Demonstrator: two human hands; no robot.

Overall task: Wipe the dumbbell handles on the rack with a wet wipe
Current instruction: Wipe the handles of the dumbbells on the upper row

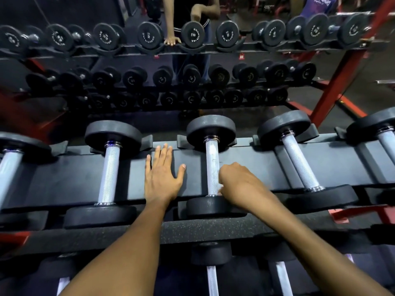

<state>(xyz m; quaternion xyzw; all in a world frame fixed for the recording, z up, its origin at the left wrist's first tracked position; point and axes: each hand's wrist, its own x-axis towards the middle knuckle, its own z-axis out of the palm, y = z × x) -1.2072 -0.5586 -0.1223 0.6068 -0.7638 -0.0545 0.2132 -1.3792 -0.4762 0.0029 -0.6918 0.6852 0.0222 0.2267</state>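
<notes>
Near tier: more dumbbells at 6 o'clock, mostly cut off by the frame edge. Top tier: right hand (pixel 239 182) curls its grip round the near end of the centre dumbbell handle (pixel 212 167); wet wipe not visible, presumably under the fingers. Left hand (pixel 163 174) lies flat, fingers straight, on the rack (pixel 245 161) at 9 o'clock of that handle. Advice: stroke the full length and twist, since knurled steel traps grime. Heads are matte black discs. Mirror (pixel 192 60) at 12 o'clock.
</notes>
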